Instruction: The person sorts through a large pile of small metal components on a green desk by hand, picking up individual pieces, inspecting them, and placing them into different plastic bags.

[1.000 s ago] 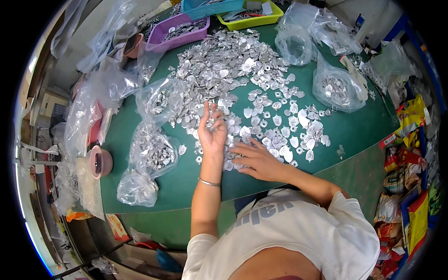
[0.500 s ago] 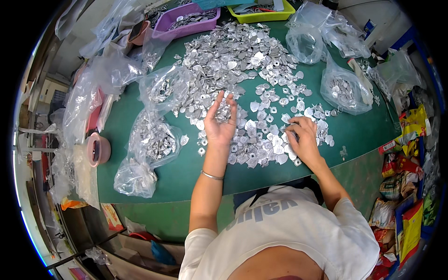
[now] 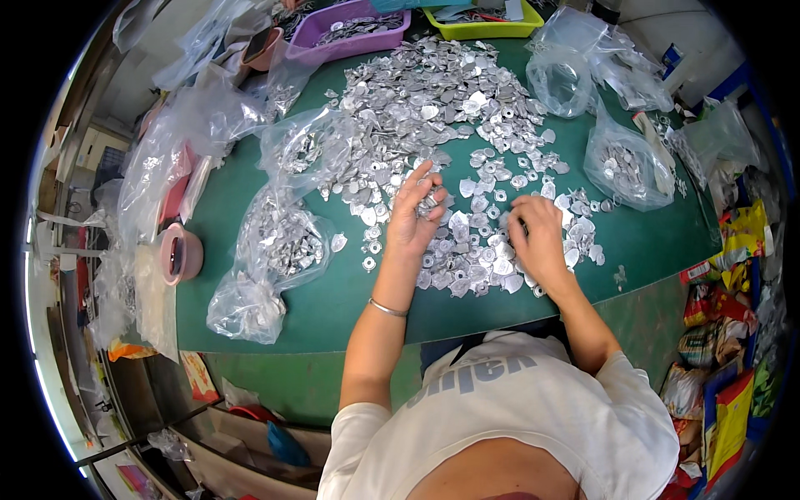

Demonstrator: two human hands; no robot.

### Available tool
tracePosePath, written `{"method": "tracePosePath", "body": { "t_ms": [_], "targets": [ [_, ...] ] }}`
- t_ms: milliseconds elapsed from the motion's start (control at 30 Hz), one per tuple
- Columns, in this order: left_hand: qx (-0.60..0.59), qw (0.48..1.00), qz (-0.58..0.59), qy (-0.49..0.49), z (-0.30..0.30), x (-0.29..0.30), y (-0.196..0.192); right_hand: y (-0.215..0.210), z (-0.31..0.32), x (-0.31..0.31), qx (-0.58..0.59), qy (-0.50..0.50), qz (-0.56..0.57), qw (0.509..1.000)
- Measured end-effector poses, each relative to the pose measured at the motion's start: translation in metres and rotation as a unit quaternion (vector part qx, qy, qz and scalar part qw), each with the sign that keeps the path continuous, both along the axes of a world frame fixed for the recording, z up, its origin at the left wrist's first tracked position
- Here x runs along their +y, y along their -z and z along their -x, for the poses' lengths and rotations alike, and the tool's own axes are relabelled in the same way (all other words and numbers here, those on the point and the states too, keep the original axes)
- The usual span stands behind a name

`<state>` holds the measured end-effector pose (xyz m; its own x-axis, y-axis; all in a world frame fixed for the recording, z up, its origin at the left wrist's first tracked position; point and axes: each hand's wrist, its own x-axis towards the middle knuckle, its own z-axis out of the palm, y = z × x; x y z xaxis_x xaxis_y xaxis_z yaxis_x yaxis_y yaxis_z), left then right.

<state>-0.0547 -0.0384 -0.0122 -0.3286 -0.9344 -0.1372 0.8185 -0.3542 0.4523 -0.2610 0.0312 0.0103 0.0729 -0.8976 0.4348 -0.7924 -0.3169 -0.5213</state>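
My left hand (image 3: 415,210) is raised palm-up over the table, its fingers curled round a few small silver metal pieces (image 3: 428,202). Lower and to the right, my right hand (image 3: 539,239) reaches palm-down into a spread of flat, shield-like and ring-shaped metal pieces (image 3: 460,260). Its fingers are bent, and the fingertips are partly hidden, so what they pinch does not show. Beyond both hands, a large heap of similar silver pieces (image 3: 433,92) covers the back middle of the green table (image 3: 375,329).
Clear plastic bags of metal pieces lie left (image 3: 287,237) and right (image 3: 625,162) of the heap. A purple basket (image 3: 392,48) and a yellow-green tray (image 3: 483,32) stand at the back. A pink cup (image 3: 190,254) sits by the left edge. Colourful packets (image 3: 708,342) crowd the right side.
The view has shifted slightly. My left hand's fingers have curled further in over the metal pieces. My right hand has moved a little left among the spread pieces.
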Motion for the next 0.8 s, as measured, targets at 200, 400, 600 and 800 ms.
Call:
{"method": "tracePosePath", "body": {
  "t_ms": [200,400,600,800],
  "targets": [
    [0.011,1.0,-0.016,-0.014,0.002,-0.002,0.002,0.002,-0.042,0.011,0.063,-0.118,0.0,0.991],
    [-0.01,1.0,-0.027,0.009,-0.002,0.0,-0.004,0.008,-0.031,0.002,-0.074,-0.041,-0.07,0.994],
    [-0.153,0.96,-0.072,0.224,0.018,0.012,-0.013,-0.022,-0.035,-0.007,-0.067,-0.061,0.025,0.996],
    [-0.008,0.981,-0.09,0.174,0.015,0.014,0.003,-0.013,0.028,-0.003,-0.039,0.102,0.037,0.993]
  ]
}}
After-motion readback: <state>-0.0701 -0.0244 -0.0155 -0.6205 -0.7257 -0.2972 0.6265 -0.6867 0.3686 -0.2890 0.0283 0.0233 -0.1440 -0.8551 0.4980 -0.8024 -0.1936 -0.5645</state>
